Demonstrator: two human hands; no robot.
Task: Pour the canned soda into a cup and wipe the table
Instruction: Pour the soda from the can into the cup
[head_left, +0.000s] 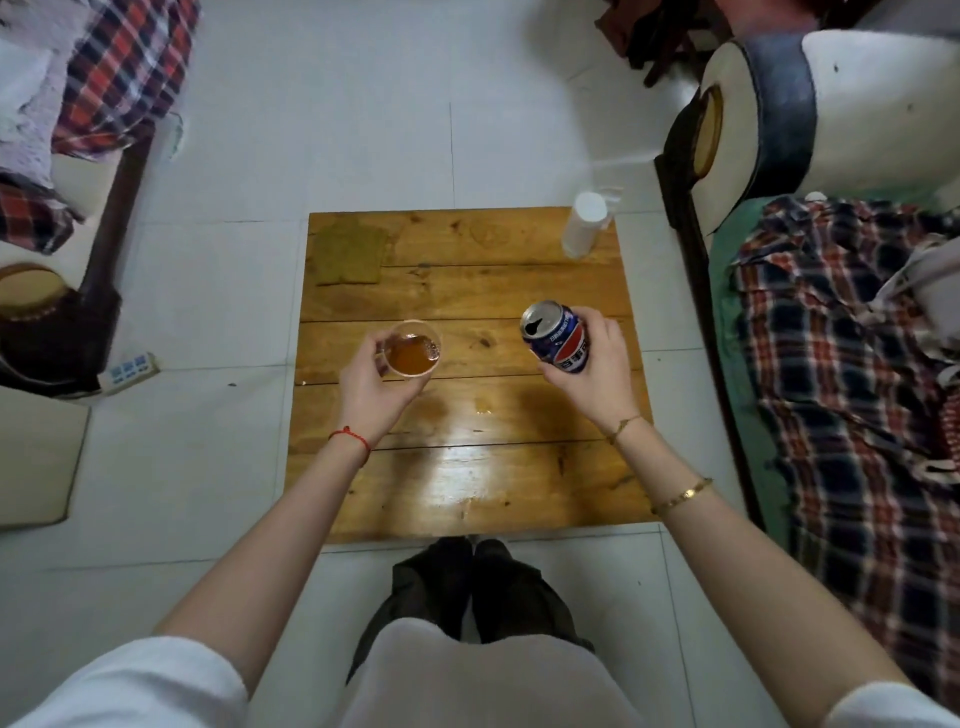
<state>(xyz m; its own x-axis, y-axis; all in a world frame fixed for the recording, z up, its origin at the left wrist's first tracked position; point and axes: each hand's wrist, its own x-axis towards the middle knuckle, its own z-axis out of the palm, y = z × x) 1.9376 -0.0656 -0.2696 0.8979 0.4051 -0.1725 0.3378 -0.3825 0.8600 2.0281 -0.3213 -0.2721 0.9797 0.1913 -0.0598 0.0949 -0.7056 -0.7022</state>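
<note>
My left hand grips a clear cup holding brown soda with a little foam, over the left middle of the wooden table. My right hand holds an opened blue soda can, tilted slightly with its top toward the cup, above the table's right middle. A gap separates can and cup. A folded olive-brown cloth lies flat at the table's far left corner. A small wet spot glistens on the boards between my hands.
A white cylindrical bottle stands at the table's far right corner. Beds with plaid blankets flank both sides. A power strip lies on the tiled floor at left. My feet are at the near table edge.
</note>
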